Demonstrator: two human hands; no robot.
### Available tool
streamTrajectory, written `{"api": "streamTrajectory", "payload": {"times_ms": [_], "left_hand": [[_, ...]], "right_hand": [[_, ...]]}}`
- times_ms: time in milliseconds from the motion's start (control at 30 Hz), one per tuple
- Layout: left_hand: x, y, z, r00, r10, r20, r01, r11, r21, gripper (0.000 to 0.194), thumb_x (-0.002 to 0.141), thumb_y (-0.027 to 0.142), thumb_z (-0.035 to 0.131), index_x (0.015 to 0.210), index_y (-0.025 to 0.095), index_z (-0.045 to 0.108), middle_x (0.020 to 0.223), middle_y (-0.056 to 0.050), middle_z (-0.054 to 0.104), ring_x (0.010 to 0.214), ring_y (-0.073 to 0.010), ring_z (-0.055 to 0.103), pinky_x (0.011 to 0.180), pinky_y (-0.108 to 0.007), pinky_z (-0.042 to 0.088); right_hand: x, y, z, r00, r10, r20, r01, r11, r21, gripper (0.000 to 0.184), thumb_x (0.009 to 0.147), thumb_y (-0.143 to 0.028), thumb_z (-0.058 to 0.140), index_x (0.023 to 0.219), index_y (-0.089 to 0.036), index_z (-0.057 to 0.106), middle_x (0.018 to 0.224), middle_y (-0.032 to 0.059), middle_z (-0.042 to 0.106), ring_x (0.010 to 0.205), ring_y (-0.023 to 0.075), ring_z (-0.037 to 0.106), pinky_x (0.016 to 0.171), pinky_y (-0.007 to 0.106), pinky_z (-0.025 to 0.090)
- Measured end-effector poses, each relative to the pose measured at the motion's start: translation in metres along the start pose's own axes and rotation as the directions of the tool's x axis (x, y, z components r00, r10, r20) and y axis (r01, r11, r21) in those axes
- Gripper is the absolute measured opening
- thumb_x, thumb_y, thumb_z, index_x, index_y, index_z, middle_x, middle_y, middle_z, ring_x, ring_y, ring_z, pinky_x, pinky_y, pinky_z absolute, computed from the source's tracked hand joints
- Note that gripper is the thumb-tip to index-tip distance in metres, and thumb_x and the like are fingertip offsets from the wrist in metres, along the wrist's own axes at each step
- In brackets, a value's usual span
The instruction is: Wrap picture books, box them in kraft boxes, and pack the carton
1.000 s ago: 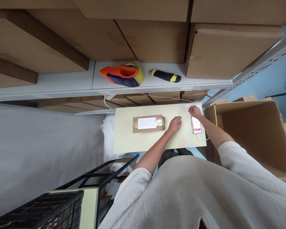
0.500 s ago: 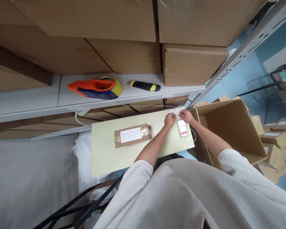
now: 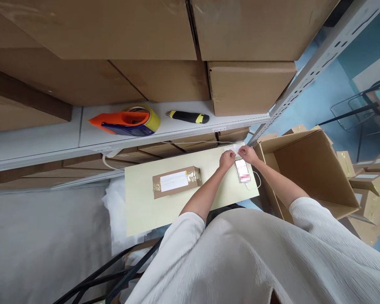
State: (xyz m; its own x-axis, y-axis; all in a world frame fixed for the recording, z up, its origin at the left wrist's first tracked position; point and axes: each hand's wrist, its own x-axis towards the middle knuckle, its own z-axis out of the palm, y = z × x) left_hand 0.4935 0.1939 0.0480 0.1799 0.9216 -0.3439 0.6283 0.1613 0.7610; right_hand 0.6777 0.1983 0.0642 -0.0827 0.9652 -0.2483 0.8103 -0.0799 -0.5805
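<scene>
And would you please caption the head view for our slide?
Left hand and right hand at white paper, near a phone.

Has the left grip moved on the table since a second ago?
Yes. Judged against the table, the left grip has moved toward the table's far right corner, nearer the right grip.

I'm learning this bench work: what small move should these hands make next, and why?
Probably lift the white paper slightly: the left hand and right hand are close together at it, just beyond the phone. Whether they grip it is too small to tell.
</scene>
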Motion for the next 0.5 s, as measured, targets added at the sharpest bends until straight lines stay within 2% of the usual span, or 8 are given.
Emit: {"api": "streamTrajectory", "payload": {"times_ms": [233,367,500], "left_hand": [[-0.002,-0.012,-0.012,0.987,-0.158,-0.038,0.161,0.982,0.101,0.017,0.101,0.017,0.065,0.093,0.027,0.076,0.116,-0.004,0.081,0.107,-0.0247,0.072,0.090,-0.033,0.052],[-0.003,-0.019,-0.025,0.960,-0.268,-0.076,0.274,0.957,0.090,0.017,0.100,0.017,0.063,0.093,0.028,0.073,0.118,-0.003,0.083,0.110,-0.0241,0.073,0.086,-0.032,0.051],[-0.004,-0.022,-0.034,0.935,-0.335,-0.116,0.342,0.938,0.051,0.015,0.097,0.016,0.065,0.089,0.027,0.071,0.115,-0.003,0.083,0.108,-0.0246,0.074,0.083,-0.032,0.051]], "right_hand": [[-0.003,0.018,-0.018,0.998,-0.014,-0.060,-0.004,0.956,-0.293,0.023,0.103,-0.025,0.060,0.105,-0.021,0.082,0.117,0.0148,0.078,0.110,0.0313,0.067,0.097,0.041,0.052],[-0.010,0.025,-0.029,0.992,0.093,-0.080,-0.117,0.912,-0.393,0.031,0.106,-0.026,0.054,0.116,-0.019,0.083,0.127,0.0193,0.075,0.120,0.0347,0.062,0.099,0.042,0.047],[-0.017,0.033,-0.033,0.976,0.191,-0.100,-0.216,0.883,-0.417,0.036,0.109,-0.026,0.048,0.120,-0.019,0.082,0.132,0.0214,0.072,0.122,0.0362,0.058,0.098,0.044,0.043]]}}
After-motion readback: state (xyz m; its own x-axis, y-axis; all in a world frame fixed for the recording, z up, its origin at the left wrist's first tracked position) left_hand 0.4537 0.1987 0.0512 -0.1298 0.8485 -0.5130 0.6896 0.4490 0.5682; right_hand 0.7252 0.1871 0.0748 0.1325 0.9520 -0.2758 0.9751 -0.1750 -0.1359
